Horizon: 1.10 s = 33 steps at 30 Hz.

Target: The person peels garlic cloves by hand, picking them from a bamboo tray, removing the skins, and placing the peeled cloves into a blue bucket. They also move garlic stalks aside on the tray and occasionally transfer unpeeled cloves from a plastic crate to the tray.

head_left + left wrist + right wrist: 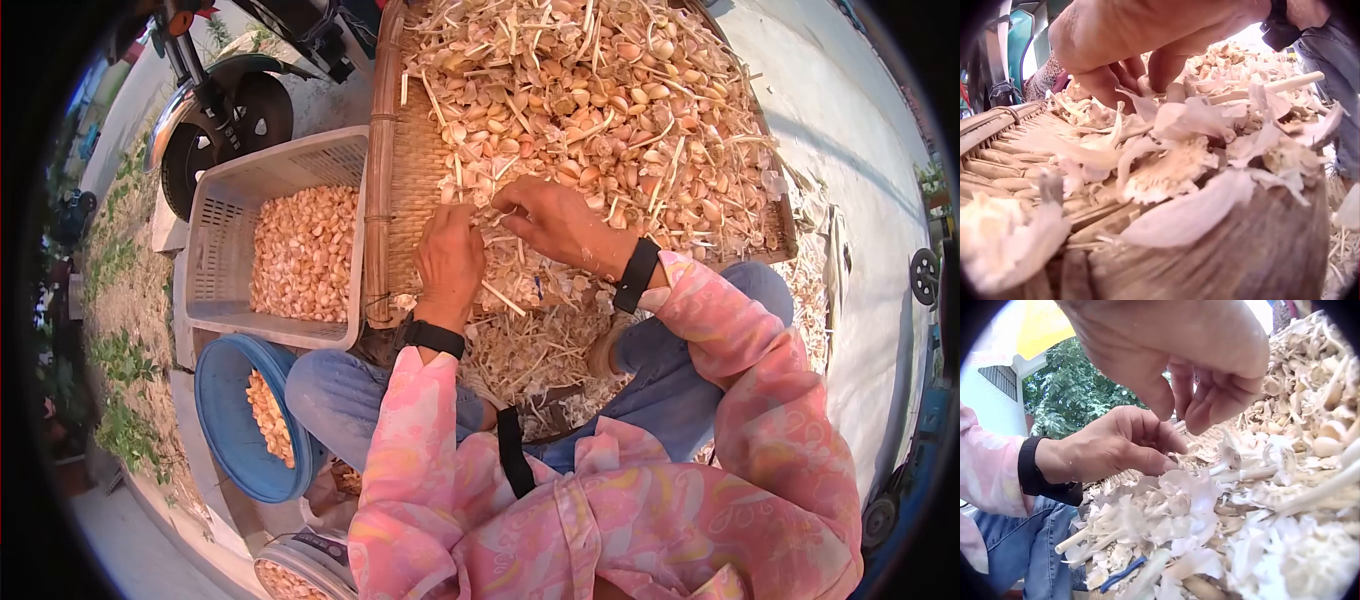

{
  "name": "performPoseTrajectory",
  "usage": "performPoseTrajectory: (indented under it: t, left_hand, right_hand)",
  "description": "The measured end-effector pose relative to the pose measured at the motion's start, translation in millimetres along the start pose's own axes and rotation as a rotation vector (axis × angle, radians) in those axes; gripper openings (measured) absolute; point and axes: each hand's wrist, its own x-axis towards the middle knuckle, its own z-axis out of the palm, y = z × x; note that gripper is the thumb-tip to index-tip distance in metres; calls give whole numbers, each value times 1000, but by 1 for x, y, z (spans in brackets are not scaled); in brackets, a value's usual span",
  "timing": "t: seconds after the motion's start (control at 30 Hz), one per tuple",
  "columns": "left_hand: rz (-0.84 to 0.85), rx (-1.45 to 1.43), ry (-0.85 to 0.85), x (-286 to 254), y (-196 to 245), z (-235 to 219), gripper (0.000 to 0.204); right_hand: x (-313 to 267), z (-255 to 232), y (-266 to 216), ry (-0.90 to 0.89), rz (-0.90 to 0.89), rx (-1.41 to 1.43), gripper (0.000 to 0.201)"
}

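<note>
Both hands work close together over the near left part of a woven tray [408, 175]. My left hand [450, 262] hovers low over papery garlic skins [1169, 509], thumb and fingers bent towards each other; I cannot tell whether something small is pinched there. The right hand [572, 226] is just above and right of it, fingers loosely bent, with nothing visible between thumb and fingers in the right wrist view. Beyond them lies a heap of garlic cloves [620, 95] mixed with dry stalks and skins. One pale stalk [503, 298] juts over the tray's near edge.
A grey plastic crate [222, 300] of cloves stands left of the tray. Below it a blue bucket [232, 440] holds more cloves, near a white bucket [330, 575]. Stalks and skins [540, 350] litter the ground between the person's legs. A wheel [262, 115] stands behind the crate.
</note>
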Motion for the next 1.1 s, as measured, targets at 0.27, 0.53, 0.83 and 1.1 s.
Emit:
performPoseTrajectory:
  t: [0.27,0.53,0.83,1.1]
  left_hand:
    - [136,-259,137,-11,22,-29,26]
    - [-9,-156,123,-21,44,-39,14]
    - [-8,-207,-43,-48,51,-69,12]
    - [-661,494,133,-177,-129,-239,19]
  right_hand:
    - [-6,-1,-21,-34,-182,-73,24]
    - [-14,10,-26,-47,-225,-233,14]
    - [-27,23,-28,-351,44,99,23]
    - [7,2,3,-44,-26,-321,17]
